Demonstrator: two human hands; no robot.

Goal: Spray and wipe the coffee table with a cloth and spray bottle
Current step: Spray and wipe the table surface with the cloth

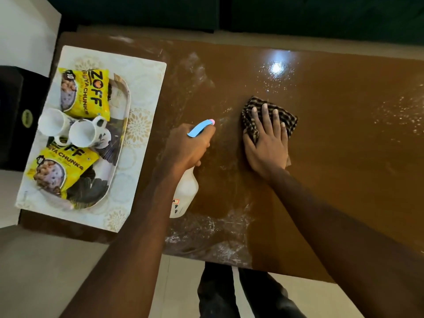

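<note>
We press the checked cloth [268, 117] flat under our right hand [267, 143], fingers spread, on the wet brown tabletop [332, 168]. Just to its left, our left hand [187, 146] grips the white spray bottle [184, 191]. Farther left sits a tray [119, 143] of cups and packets.

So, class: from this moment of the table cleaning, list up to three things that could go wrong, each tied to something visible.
1. The spray bottle in the left hand is close to the open mugs; mist may drift in.
2. The right hand presses the cloth mid-table, so white streaks by the near edge could be missed.
3. Droplets at the far right may dry into spots.
</note>
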